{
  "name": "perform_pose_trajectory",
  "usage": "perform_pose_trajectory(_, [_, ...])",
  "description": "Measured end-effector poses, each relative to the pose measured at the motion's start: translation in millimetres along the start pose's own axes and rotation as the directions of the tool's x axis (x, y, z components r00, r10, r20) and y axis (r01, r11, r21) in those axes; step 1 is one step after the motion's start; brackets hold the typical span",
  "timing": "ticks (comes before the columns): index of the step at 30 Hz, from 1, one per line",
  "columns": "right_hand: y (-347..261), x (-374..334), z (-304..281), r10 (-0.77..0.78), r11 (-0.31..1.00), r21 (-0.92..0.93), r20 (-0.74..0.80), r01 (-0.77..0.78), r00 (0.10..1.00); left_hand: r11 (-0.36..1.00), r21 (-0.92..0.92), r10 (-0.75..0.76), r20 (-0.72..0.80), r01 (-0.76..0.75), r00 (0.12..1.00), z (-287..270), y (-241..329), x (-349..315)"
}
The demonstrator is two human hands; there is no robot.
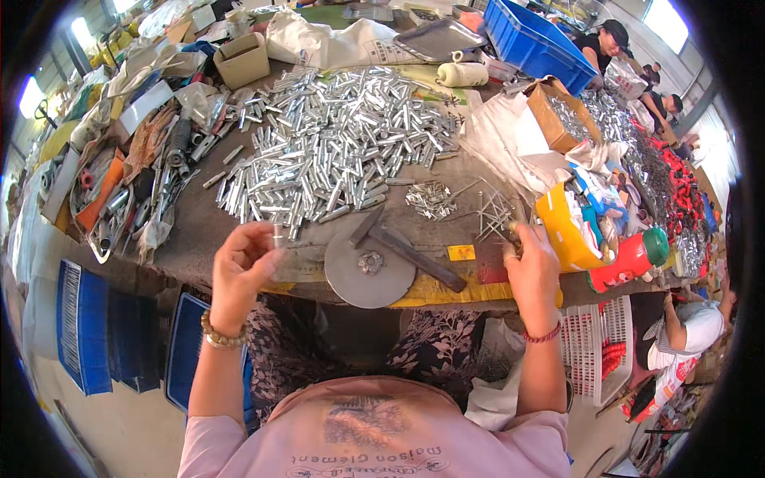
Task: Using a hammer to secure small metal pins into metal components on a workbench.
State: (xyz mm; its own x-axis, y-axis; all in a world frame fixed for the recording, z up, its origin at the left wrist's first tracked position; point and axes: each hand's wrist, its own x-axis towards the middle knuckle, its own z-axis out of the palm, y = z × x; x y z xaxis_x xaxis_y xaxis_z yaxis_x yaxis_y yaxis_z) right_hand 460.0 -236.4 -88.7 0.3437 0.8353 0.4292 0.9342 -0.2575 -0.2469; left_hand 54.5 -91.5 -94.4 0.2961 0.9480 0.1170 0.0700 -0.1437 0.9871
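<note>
My left hand point(237, 275) is raised at the table's near edge, its thumb and fingers pinching a short silver metal tube point(278, 237) held upright. Just beyond it spreads a large heap of similar silver tubes point(343, 143). Further right, my right hand point(532, 271) has its fingers curled together beside some long thin nails point(496, 213); what it grips, if anything, is too small to make out. Between the hands lies a round grey metal disc point(358, 279) with a small lumpy piece at its centre. A hammer point(414, 255) rests across the disc, handle toward the right.
A pile of small pins point(431, 200) lies beyond the hammer. At right stand a yellow bag point(566, 231), a red jar with a green lid point(633, 259) and a cardboard box point(562, 119). Blue crates point(84, 327) stand at lower left. Other people work at far right.
</note>
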Motion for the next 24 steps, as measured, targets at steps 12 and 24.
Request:
perform_pose_trajectory(12, [-89.8,-9.9,-0.4,0.116,0.396,0.839,0.358,-0.373,0.927,0.949,-0.287,-0.049,0.278,0.131,0.959,70.2,4.6,-23.1])
perform_pose_trajectory(24, [-125.2,-23.9,8.7,-0.403,0.804,0.543,0.195,0.244,0.894,0.759,0.532,0.305,0.219,-0.375,0.927,53.7,-4.9,-20.9])
